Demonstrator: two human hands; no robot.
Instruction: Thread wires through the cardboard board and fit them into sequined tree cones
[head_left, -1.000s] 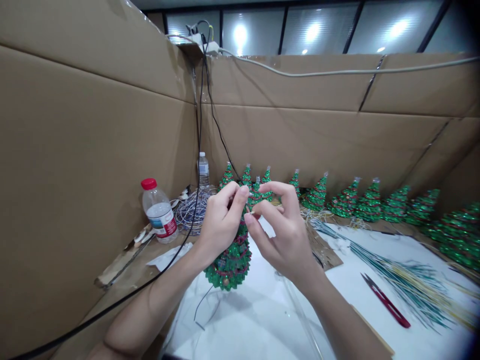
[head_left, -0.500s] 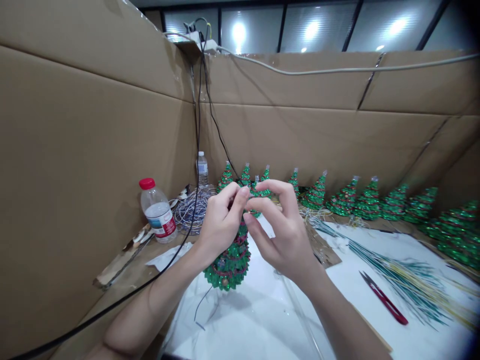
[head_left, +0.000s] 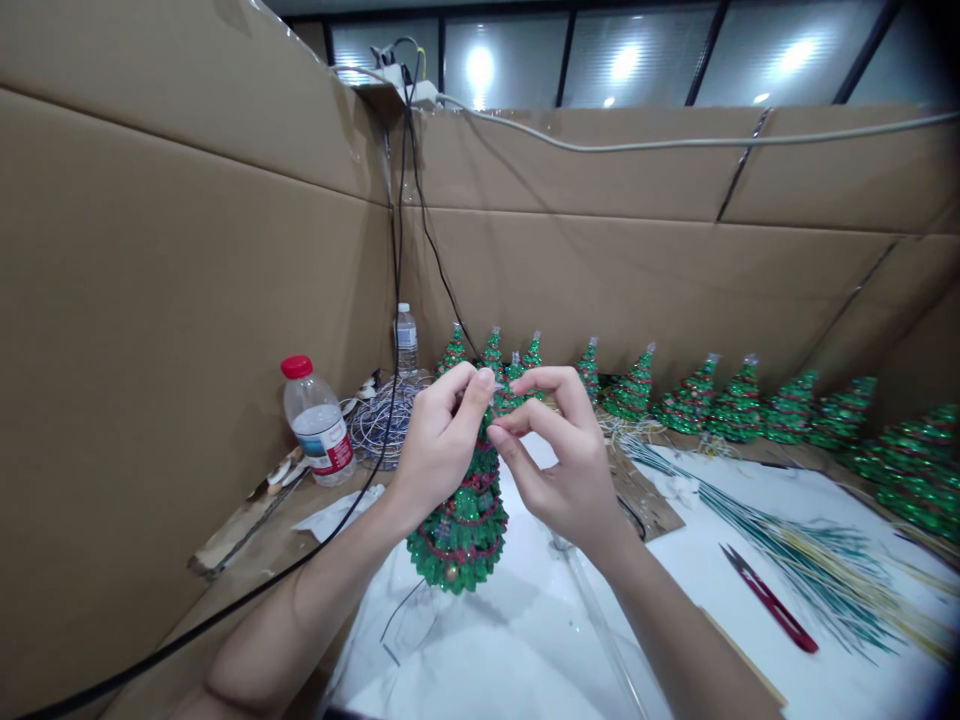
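A small green Christmas tree with red garland and tiny ornaments hangs upright just over the white work surface. My left hand closes around its top, thumb and forefinger pressed together at the tip. Close on the right, my right hand pinches with thumb and forefinger beside the treetop. Whatever lies in that pinch is too small to name. The treetop itself is mostly hidden behind my fingers. From the tree's base a thin dark wire trails down to the left.
Several similar trees line the cardboard wall. Red thread snips lie right, near green and yellow wire strands. At left stand a red-capped bottle, a clear bottle and tangled wire. A black cable crosses the left side.
The tree has shifted slightly to the right and shows a little more of its side. The fingers of my right hand have drawn slightly closer together near the treetop.
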